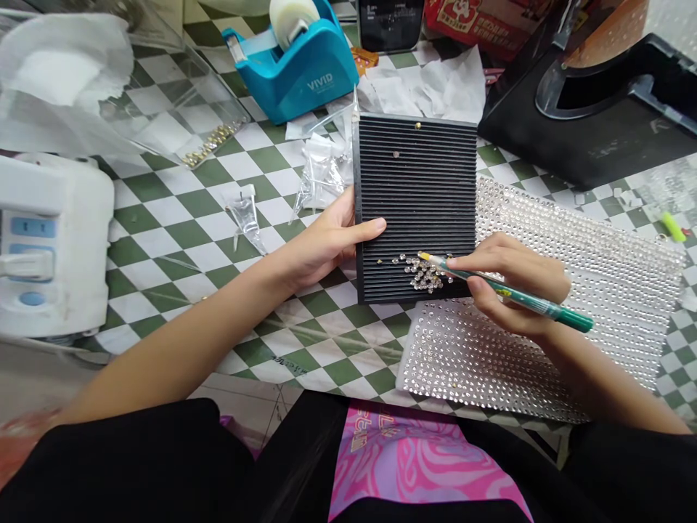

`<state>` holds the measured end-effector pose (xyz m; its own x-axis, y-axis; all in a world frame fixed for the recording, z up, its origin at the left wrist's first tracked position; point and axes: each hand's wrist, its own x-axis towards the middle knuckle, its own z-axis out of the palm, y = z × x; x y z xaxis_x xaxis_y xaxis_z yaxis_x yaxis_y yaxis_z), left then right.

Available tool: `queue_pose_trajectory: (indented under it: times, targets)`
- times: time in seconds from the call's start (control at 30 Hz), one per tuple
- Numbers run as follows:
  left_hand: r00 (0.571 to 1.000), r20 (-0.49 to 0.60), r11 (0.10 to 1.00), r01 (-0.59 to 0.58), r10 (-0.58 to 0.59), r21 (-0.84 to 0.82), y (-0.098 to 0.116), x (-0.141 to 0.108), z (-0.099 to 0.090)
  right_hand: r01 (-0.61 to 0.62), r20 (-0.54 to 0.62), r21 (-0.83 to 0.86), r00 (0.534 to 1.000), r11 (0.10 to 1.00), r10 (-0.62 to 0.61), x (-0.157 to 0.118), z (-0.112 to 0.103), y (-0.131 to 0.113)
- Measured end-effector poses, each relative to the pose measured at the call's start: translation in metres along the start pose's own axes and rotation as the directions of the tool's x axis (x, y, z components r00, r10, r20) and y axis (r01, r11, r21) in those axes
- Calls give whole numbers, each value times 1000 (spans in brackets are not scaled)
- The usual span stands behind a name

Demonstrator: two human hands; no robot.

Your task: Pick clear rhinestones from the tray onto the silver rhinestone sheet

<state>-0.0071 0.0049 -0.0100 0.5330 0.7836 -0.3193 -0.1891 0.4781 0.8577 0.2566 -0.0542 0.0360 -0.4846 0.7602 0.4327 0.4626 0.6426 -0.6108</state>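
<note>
My left hand (332, 243) grips the left edge of a black ridged tray (417, 189), its thumb lying on top and the other fingers underneath. A small pile of clear rhinestones (428, 276) lies near the tray's bottom edge, with a few single stones higher up. Between thumb and fingers my right hand (509, 283) holds a green pen (523, 296), whose yellow tip is at the upper side of the pile. Under my right hand and forearm lies a sheet of rhinestones in rows (610, 290), partly beneath the tray.
A blue tape dispenser (305, 73) stands behind the tray, with crumpled white paper (430, 87) beside it. Small plastic bags (324, 167) lie left of the tray. A clear box (179, 109) and white power strip (59, 247) are farther left; a black holder (588, 123) stands back right.
</note>
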Motion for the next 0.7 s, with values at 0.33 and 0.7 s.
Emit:
queue_pose_trajectory:
  times: [0.33,0.7]
  targets:
    - [1000,5,1000,-18,18,17,3,2,-5,-109,-527,-41,847,993,72,-10,-6,41]
    - [998,-32,998,-46,48,38,3,5,-13,-360,-407,0,852,933,329,-11,-8,55]
